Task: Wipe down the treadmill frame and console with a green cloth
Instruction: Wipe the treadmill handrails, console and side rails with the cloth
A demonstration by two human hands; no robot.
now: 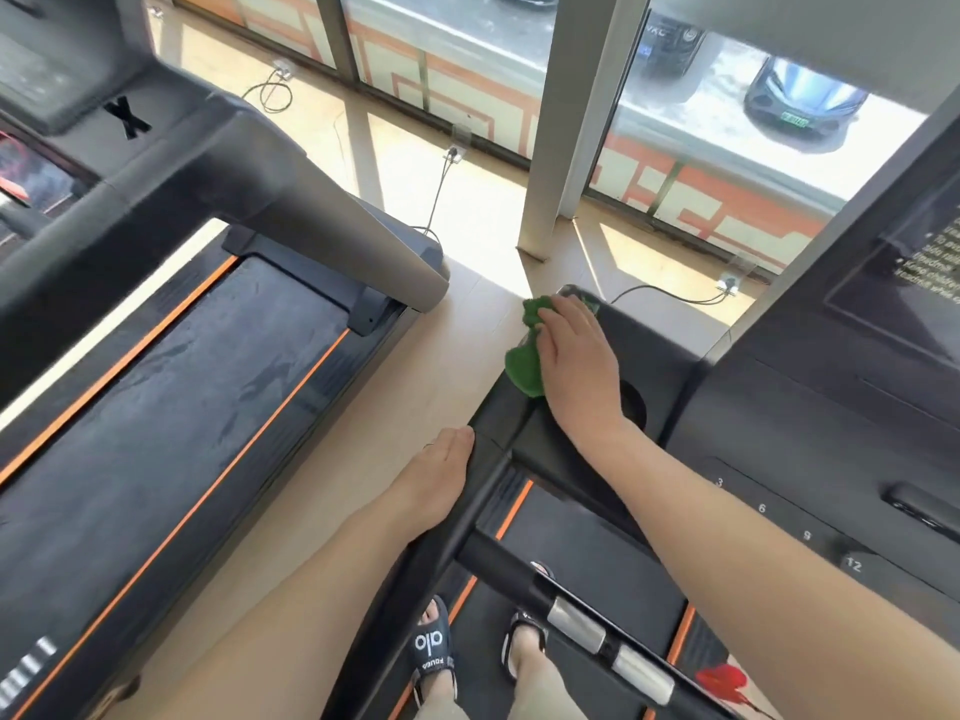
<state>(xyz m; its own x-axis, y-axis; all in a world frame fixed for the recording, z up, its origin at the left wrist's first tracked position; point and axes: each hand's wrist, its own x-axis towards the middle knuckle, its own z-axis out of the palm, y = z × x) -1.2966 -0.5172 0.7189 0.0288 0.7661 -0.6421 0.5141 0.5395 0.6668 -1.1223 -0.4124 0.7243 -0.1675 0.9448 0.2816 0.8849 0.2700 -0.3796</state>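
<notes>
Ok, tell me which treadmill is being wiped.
The right-hand treadmill: the right hand presses the green cloth on it. The left-hand treadmill stands untouched.

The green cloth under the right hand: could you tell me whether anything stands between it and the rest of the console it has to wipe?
Nothing visible does. The right hand presses the green cloth flat on the console's left corner; the black surface beyond it lies bare.
</notes>
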